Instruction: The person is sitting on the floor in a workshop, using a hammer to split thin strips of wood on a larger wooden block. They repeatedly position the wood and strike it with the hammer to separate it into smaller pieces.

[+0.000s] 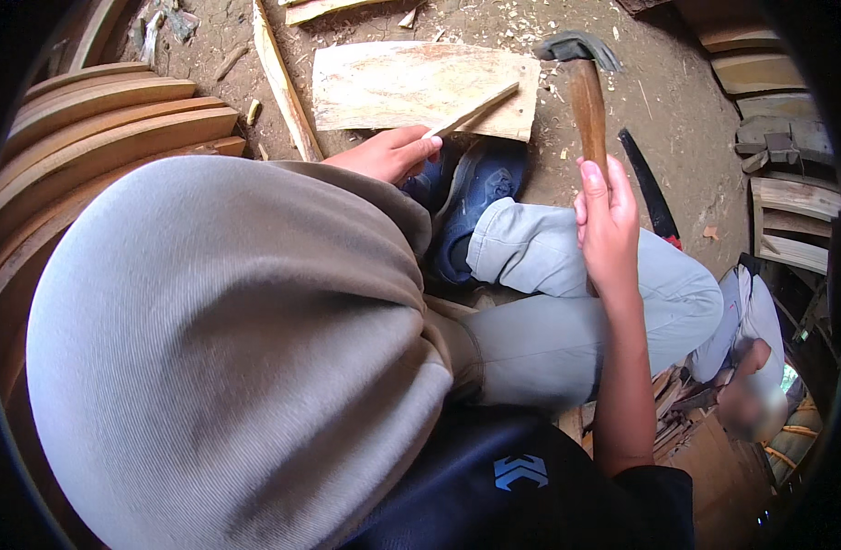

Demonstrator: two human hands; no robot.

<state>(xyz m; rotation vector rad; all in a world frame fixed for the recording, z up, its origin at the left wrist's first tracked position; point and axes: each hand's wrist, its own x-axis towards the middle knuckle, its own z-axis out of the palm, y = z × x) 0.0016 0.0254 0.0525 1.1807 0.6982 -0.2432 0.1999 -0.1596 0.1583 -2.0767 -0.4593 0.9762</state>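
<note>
My left hand is closed around the near end of a thin wooden stick. The stick slants up to the right over a flat pale board on the ground; whether it touches the board I cannot tell. A hammer stands nearly upright in my right hand, its wooden handle wrapped by the fingers and its dark metal head at the top, right of the board. Beige ribbed cloth hides most of my left forearm.
A saw with a black blade lies right of my right hand. Curved wooden pieces are stacked at left, more timber at right. A long wood strip lies left of the board. Another person is at lower right.
</note>
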